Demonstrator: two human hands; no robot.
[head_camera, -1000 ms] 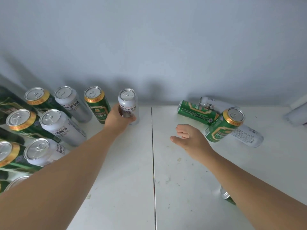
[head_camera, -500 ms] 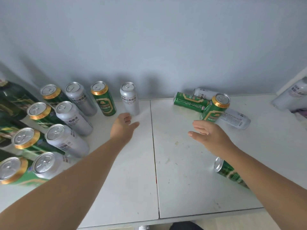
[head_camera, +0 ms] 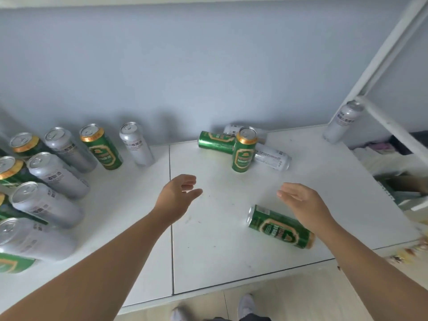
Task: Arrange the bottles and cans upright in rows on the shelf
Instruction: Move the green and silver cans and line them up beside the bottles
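Several green and silver cans stand upright in rows at the left of the white shelf (head_camera: 208, 256); the last in the back row is a silver can (head_camera: 136, 144). My left hand (head_camera: 176, 195) hovers empty over the shelf's middle, fingers relaxed. My right hand (head_camera: 303, 202) hovers empty just above a green can (head_camera: 280, 227) that lies on its side. Further back one green can (head_camera: 244, 151) stands upright, with a green can (head_camera: 215, 142) and a silver can (head_camera: 273, 157) lying beside it. Another silver can lies behind them, mostly hidden.
A silver can (head_camera: 342, 122) stands at the shelf's back right corner against the white frame post (head_camera: 379, 66). The blue-grey wall runs behind the shelf. Below the front edge are the floor and my shoes (head_camera: 245, 304).
My left hand let go of the silver can at the end of the back row and pulled back to the middle. My right hand moved toward the lying green can. The view tilted back.
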